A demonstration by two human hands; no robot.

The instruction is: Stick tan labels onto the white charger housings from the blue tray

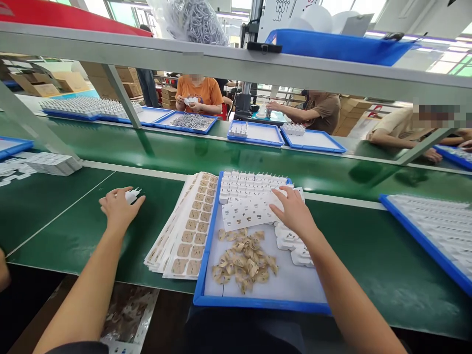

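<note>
My left hand [121, 209] is over the green belt on the left, its fingers and thumb around a small white plastic piece [132, 195] with metal prongs. My right hand [294, 210] is above the blue-rimmed tray [206, 255], with thumb and fingers apart over the right end of a white sheet [243, 212] with small marks. Whether it touches the sheet is unclear. Rows of white pronged pieces [239, 186] fill the tray's far end. Crumpled brown stickers [247, 260] are heaped in its middle, and stacked white pieces [289, 237] sit partly behind my right forearm.
Sheets of brown stickers [195, 223] are stacked left of the tray. White parts [53, 163] are piled at far left; another full tray [435, 223] is at right. A metal shelf rail [206, 58] crosses ahead, with trays [254, 133] and several co-workers beyond.
</note>
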